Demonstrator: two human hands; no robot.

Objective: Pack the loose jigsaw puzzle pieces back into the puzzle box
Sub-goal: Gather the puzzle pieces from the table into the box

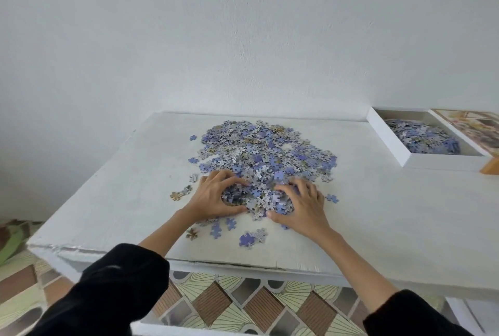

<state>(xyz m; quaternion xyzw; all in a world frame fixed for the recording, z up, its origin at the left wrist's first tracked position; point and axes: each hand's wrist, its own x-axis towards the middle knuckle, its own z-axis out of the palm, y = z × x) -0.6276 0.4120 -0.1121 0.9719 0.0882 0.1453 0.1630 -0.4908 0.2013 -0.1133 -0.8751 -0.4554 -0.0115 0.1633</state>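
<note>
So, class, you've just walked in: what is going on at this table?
A person in dark sleeves is gathering loose puzzle pieces heaped on a white table. The left hand and right hand curl round a clump at the near edge of the heap, cupping it between them. The puzzle box sits open at the far right and already holds some pieces, but most lie on the table. A few strays lie nearer the person.

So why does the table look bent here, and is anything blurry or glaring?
Head view: the wide-angle lens bends the table and stretches the sleeves at the bottom corners. Head view: soft, even light, no glare, faint shadows under the left hand and right hand. Head view: the pile of puzzle pieces is fairly sharp; the puzzle box at the right edge looks softer.
</note>
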